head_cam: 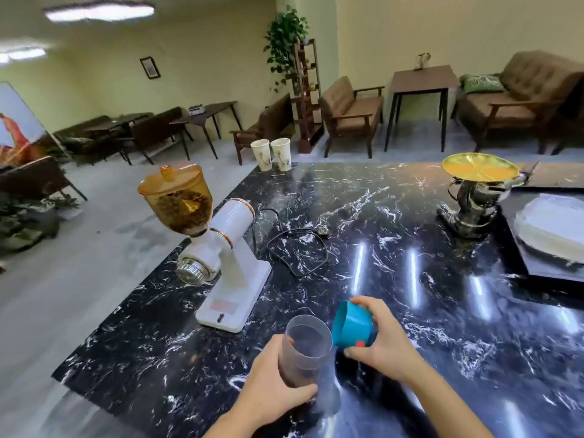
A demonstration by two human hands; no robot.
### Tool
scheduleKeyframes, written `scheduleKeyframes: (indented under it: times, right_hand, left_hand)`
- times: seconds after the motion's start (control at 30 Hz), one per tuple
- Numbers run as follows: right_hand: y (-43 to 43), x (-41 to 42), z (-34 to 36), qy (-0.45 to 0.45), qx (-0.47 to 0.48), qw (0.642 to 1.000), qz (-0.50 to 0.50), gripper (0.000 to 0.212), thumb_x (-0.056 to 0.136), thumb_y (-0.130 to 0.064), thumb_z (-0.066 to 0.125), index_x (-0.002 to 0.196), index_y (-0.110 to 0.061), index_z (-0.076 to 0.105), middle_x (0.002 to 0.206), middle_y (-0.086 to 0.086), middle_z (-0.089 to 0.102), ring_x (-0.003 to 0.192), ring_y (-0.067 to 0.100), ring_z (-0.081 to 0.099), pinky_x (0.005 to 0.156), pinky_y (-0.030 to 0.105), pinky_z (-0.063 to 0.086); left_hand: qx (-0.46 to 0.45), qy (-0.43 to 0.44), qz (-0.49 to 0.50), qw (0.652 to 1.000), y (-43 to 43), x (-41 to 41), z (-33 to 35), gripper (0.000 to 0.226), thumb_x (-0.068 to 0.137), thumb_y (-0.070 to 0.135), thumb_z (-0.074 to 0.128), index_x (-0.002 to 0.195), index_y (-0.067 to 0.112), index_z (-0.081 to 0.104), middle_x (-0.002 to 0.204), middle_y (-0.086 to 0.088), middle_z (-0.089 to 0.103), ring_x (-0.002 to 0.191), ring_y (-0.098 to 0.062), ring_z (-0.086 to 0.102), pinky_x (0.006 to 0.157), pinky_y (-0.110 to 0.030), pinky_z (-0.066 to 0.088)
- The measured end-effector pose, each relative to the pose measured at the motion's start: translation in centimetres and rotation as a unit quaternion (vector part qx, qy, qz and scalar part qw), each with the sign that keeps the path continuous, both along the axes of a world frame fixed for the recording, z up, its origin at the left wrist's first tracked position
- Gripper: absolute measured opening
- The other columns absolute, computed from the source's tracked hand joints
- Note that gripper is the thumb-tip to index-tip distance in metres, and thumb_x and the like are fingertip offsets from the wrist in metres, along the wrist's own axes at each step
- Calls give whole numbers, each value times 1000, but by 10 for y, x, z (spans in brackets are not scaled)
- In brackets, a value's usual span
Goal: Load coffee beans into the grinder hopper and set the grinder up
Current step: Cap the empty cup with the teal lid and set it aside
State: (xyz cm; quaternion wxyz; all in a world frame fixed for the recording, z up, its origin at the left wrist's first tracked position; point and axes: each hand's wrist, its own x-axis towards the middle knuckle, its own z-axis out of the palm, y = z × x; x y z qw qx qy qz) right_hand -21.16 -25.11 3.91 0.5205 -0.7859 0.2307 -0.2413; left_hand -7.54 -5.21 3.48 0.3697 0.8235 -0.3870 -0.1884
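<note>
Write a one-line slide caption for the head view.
Left hand grips a clear plastic jar, right hand holds its blue lid; white grinder, amber hopper holding beans.

both bare forearms reach up from the bottom of the frame. the left hand (278, 390) is wrapped around something, thumb in front; the right hand (377, 339), lower centre, pinches something, apparently by fingertips.

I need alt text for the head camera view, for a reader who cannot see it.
A left hand holds a clear container while the right hand holds its blue lid beside it, over a black marble counter. Behind stands a white grinder, beans in its amber hopper.
</note>
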Motion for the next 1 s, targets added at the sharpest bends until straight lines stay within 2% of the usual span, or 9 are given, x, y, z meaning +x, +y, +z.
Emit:
scheduleKeyframes:
  times: [0.07,0.17,0.27,0.33,0.43,0.67,0.77,0.93,1.0]
  right_hand:
    - [7,-12,17,-26,0,997,66,78,49,-16,79,117,-41,52,119,-4,51,111,10,55,96,26,47]
    - [16,-20,40,-41,-26,994,100,78,53,-14,77,121,-42,52,122,-9,56,111,8,56,94,19,44]
    - [24,-24,57,-38,-76,993,87,61,66,-29,70,122,-43,49,123,-16,54,115,10,52,95,21,41]
    - [31,-24,66,-34,-109,992,60,42,78,-41,58,119,-45,49,118,-20,52,115,9,50,95,22,38]
    - [39,-25,80,-23,-146,989,5,27,85,-36,50,111,-38,55,109,-18,52,108,8,52,93,24,39]
    - [54,-28,94,6,-174,982,-68,32,78,-27,55,109,-22,61,101,-4,58,96,15,55,88,31,44]
    - [58,-31,88,20,-165,982,-85,34,75,-28,55,107,-19,62,100,-2,59,93,16,56,87,33,46]
    - [62,-35,82,11,-148,986,-71,38,72,-37,52,105,-21,62,100,-2,60,91,10,57,84,28,46]
    - [59,-35,85,19,-123,991,-46,40,73,-42,53,108,-26,60,104,-2,59,95,7,55,87,23,43]
  left_hand:
    - [-10,-9,-10,1000,-5,-2,5,63,50,44,86,103,47,51,99,21,65,89,4,63,71,-20,55]
    - [-25,-19,-28,999,-16,-9,11,62,52,45,84,104,43,50,98,16,68,89,1,65,74,-33,57]
    - [-19,-46,-72,996,-29,-16,15,64,52,51,80,105,36,48,96,14,67,89,-2,63,74,-34,56]
    - [-18,-54,-100,993,-37,-21,17,65,52,50,80,105,34,47,93,13,66,85,-4,62,73,-35,55]
    - [-31,-44,-109,993,-45,-25,20,64,50,49,82,102,37,47,88,15,68,78,-1,63,67,-28,55]
    - [-51,17,-150,987,-52,-26,23,60,49,34,85,95,42,48,85,20,69,67,4,62,58,-19,54]
    - [-41,31,-181,982,-47,-26,23,57,49,29,85,94,34,50,80,13,69,64,0,59,59,-25,53]
    - [3,21,-218,976,-45,-21,29,60,47,35,85,95,30,50,87,5,69,75,-13,63,66,-30,54]
    - [9,15,-225,974,-45,-19,32,60,47,36,85,96,32,49,88,6,69,76,-12,63,66,-28,54]
